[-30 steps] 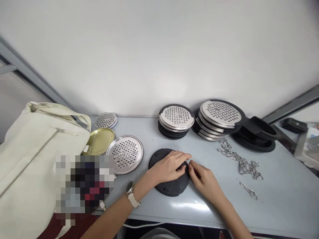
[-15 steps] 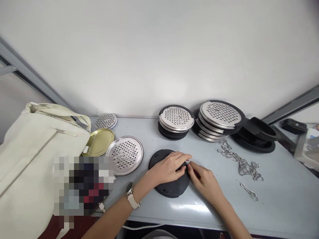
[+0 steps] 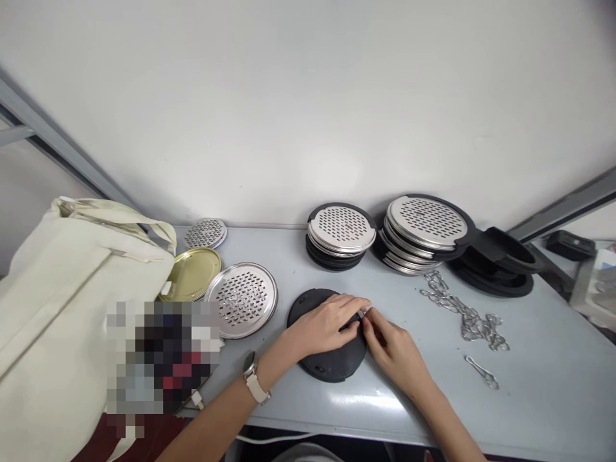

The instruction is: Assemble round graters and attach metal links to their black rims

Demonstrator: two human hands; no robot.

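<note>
Presently, head view, clock directions taken from the black disc. Item: black disc, flat on the bench, its middle and right part hidden under the left hand. Item: small metal piece, at the disc's 2 o'clock edge, mostly covered by fingertips; shape hard to make out. Left hand: palm down, fingers reaching toward 2 o'clock, thumb apart from the forefinger, part-open, resting on the disc. Right hand: 3 o'clock, fingers curled, thumb and forefinger closed on the metal piece. Both forearms cut off at the lower edge. Smaller stack: 12 o'clock. Larger stack: 1 o'clock. Wire clips, heaped: 3 o'clock. Perforated disc: 10 o'clock. Beyond it, gold lid, partly behind the pale bag. Pixelated patch: 9 o'clock, contents unreadable.
</note>
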